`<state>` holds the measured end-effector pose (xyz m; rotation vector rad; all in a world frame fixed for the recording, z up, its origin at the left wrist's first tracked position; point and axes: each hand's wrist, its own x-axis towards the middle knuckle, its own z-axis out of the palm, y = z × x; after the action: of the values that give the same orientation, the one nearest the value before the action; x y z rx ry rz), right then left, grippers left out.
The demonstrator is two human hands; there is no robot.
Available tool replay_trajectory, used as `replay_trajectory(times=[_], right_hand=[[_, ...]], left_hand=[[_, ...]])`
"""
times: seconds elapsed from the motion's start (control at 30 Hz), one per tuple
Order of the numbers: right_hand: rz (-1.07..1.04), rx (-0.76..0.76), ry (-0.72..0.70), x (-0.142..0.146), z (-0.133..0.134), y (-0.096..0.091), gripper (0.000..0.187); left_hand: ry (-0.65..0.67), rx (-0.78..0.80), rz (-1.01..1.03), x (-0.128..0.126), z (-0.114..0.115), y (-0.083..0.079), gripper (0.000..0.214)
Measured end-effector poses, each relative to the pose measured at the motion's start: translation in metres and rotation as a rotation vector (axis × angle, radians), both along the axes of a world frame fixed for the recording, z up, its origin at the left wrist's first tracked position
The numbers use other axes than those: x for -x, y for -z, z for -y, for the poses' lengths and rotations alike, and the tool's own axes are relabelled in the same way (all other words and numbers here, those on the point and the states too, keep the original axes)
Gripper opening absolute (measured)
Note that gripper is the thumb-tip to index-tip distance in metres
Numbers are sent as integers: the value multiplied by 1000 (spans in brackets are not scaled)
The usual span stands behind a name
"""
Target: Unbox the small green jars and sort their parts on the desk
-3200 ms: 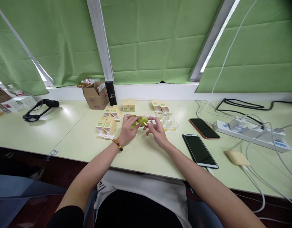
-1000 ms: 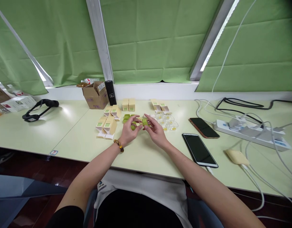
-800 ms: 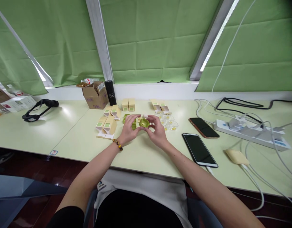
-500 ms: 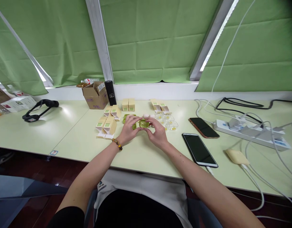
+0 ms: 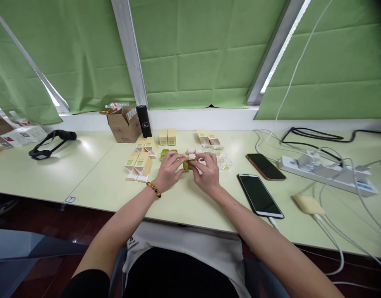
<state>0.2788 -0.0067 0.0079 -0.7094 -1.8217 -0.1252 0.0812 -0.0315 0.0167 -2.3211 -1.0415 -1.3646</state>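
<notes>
Between my hands, above the table, is a small green plastic case (image 5: 187, 166), tilted so that little of its inside shows. My left hand (image 5: 169, 169) pinches it from the left. My right hand (image 5: 206, 171) closes on its right side with thumb and fingers. Just behind the fingertips are small pinkish-white pieces (image 5: 192, 155); I cannot tell whether one touches the case. More green cases (image 5: 164, 153) lie behind my left hand, partly covered by it. Several clear plastic pieces with yellow spots (image 5: 225, 163) lie beyond my right hand.
Small cream cartons with flaps up (image 5: 142, 164) stand on the left, closed ones (image 5: 167, 137) at the back, others (image 5: 209, 139) behind the clear pieces. Two phones (image 5: 260, 195), a power strip (image 5: 328, 176) and cables occupy the right. A cardboard box (image 5: 123, 126) and black cylinder (image 5: 144, 121) stand back left.
The green case has been turned from facing me to a steep tilt. My right hand has shifted its fingers, covering more of the clear pieces.
</notes>
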Motion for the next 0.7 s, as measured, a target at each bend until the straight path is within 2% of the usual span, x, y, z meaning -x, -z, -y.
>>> replay_trajectory(times=[0.2, 0.47, 0.7], right_hand=[[35, -48, 47, 0, -1, 1, 21], [75, -108, 68, 1, -2, 0, 17], [95, -207, 65, 0, 0, -4, 14]], left_hand=[[8, -67, -58, -3, 1, 2, 39], [-62, -112, -82, -6, 5, -2, 34], [-119, -73, -75, -6, 6, -3, 31]])
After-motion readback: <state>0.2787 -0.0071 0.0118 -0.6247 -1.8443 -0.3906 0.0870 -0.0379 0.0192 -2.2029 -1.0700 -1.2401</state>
